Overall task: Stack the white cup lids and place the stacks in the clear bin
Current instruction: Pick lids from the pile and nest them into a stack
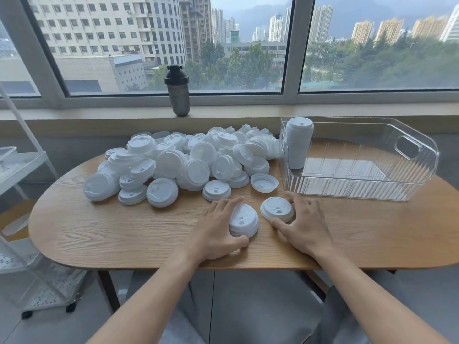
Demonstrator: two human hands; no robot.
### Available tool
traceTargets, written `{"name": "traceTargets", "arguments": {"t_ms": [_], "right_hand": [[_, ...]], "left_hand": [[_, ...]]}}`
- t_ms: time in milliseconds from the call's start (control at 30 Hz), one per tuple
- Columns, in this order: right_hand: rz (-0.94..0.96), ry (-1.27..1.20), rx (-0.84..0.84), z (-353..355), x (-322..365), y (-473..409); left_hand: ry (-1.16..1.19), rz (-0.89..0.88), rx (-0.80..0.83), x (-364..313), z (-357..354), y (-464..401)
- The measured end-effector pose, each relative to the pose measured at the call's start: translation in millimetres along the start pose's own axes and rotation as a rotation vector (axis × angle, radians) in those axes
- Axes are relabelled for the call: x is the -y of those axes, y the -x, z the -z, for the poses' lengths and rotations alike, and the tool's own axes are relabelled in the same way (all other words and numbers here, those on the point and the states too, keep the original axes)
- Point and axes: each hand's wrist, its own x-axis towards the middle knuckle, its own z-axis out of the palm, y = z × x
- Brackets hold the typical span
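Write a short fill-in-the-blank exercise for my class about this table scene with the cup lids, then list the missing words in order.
1. The tall stack of lids stands upright inside the clear ____.
2. The left hand holds a small stack of lids on the wooden ____.
3. The dark shaker bottle stands on the window ____.
4. The lid lying alone between the pile and the right hand is turned ____ side up.

Missing words: bin; table; sill; hollow

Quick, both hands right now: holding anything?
Left hand: fingers curled round a short stack of lids on the table.
Right hand: thumb and fingers grip a single lid.
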Motion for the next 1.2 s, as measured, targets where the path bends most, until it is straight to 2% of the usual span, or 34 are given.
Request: {"name": "traceTargets", "arguments": {"t_ms": [133, 333, 567, 733, 1033, 1200], "right_hand": [[0.026, -0.007, 0.009, 2, 2, 1], [0.038, -0.027, 0.031, 4, 3, 3], [0.146, -0.013, 0.098, 11, 10, 10], [0.209, -0.036, 0.114, 10, 9, 10], [0.188, -0.092, 0.105, 5, 4, 7], [0.119, -0.251, 0.108, 10, 1, 5]], "left_hand": [[0.050, 0.026, -0.021, 0, 0, 0], [0.224, 0.065, -0.160, 4, 0, 2], [0.362, 0.106, -0.189, 9, -2, -1], [0.373, 0.097, -0.204, 7, -2, -6], [0.447, 0.048, -0.229, -18, -12, -26], [0.423, 0.033, -0.228, -24, -23, -32]]}}
